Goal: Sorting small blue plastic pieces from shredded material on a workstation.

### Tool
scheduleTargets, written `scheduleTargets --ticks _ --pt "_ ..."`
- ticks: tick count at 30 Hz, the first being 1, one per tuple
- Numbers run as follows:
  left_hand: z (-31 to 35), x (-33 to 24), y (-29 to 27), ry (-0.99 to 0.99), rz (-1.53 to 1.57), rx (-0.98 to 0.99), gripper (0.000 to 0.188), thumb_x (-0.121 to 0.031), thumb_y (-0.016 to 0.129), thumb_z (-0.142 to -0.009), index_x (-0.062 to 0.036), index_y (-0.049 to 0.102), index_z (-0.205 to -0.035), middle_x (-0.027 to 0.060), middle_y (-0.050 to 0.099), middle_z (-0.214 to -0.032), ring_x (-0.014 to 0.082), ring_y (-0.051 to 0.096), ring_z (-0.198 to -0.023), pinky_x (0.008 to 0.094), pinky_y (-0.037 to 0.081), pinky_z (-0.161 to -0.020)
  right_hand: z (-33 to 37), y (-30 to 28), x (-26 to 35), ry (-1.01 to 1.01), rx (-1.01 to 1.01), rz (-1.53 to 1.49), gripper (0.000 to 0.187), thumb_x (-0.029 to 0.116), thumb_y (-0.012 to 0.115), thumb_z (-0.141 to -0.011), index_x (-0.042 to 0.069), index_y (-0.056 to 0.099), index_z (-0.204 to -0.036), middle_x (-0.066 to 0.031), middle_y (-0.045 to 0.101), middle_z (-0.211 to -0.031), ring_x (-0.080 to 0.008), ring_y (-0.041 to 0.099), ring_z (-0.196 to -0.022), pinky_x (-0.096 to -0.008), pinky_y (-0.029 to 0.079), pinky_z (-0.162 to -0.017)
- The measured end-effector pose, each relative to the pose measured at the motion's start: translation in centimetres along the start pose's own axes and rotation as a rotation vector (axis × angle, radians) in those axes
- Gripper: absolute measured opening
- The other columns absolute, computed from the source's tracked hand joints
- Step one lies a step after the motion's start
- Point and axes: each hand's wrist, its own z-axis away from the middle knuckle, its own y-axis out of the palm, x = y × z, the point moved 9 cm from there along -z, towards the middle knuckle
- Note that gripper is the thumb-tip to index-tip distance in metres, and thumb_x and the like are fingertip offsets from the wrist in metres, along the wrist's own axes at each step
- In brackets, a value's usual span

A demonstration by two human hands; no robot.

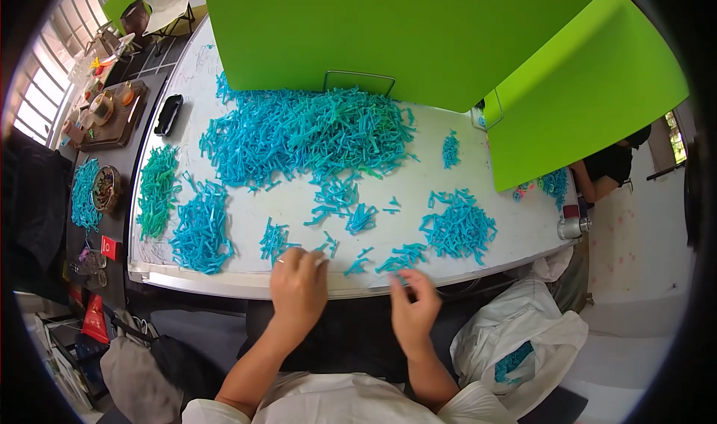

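Observation:
Small blue and turquoise plastic strips lie in heaps on a white table. My left hand is over the near edge with its fingers curled together; what they hold, if anything, is hidden. Just beyond it is a small group of blue strips. To the right, my right hand has thumb and forefinger pinched on a small blue strip. Beside those fingertips lies a loose row of blue strips. A rounder pile sits farther right.
A large mixed heap lies under an upright green panel. Another green panel stands right, a person's arm behind it. Blue and green piles lie left. A white bag is at lower right.

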Motion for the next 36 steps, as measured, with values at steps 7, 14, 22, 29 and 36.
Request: scheduleTargets --ticks 7,14,22,29,36 --pt "1.1 -7.3 5.0 0.209 0.044 0.158 0.017 -0.015 0.085 -0.077 -0.0104 0.072 -0.086 0.0076 0.059 -0.09 0.0295 0.062 -0.083 0.0417 0.047 -0.072 -4.0 -4.9 -0.4 -0.153 -0.284 0.318 0.017 -0.003 0.077 -0.087 0.001 0.075 -0.104 -0.0097 0.07 -0.099 -0.0205 0.065 -0.08 -0.0305 0.054 -0.07" --pt "0.6 -7.0 5.6 0.236 0.041 0.154 0.016 -0.017 0.086 -0.079 -0.0101 0.071 -0.083 0.0075 0.059 -0.088 0.0282 0.061 -0.082 0.0418 0.047 -0.073 -4.6 -2.9 1.5 -0.27 -0.244 0.398 0.02 -0.002 0.082 -0.083 0.002 0.076 -0.101 -0.0098 0.071 -0.096 -0.0247 0.065 -0.087 -0.0352 0.054 -0.076" --pt "1.0 -2.6 2.1 -0.13 0.462 0.284 0.011 -0.007 0.081 -0.09 -0.0002 0.076 -0.097 0.0133 0.074 -0.084 0.0242 0.072 -0.068 0.034 0.055 -0.062 -4.8 -0.5 3.9 -0.445 -0.158 0.433 0.026 0.001 0.083 -0.078 0.007 0.077 -0.102 -0.0087 0.073 -0.099 -0.0297 0.065 -0.092 -0.0415 0.052 -0.081" --pt "1.3 -2.1 0.4 -0.112 0.429 0.37 0.01 -0.006 0.079 -0.092 -0.0008 0.079 -0.1 0.0141 0.076 -0.085 0.0212 0.071 -0.068 0.0314 0.055 -0.063 -0.5 3.4 8.4 -0.626 0.323 0.3 0.032 0.0 0.081 -0.079 0.005 0.075 -0.11 -0.0093 0.073 -0.109 -0.0286 0.069 -0.095 -0.0387 0.056 -0.083" --pt "-1.2 0.7 -1.2 -0.039 -0.048 0.058 0.016 -0.009 0.084 -0.083 -0.0086 0.075 -0.096 0.009 0.065 -0.09 0.0334 0.065 -0.082 0.0445 0.051 -0.075 -0.8 2.6 3.2 -0.13 0.156 -0.003 0.024 0.0 0.08 -0.088 0.001 0.074 -0.111 -0.0108 0.074 -0.097 -0.019 0.07 -0.078 -0.031 0.058 -0.072"
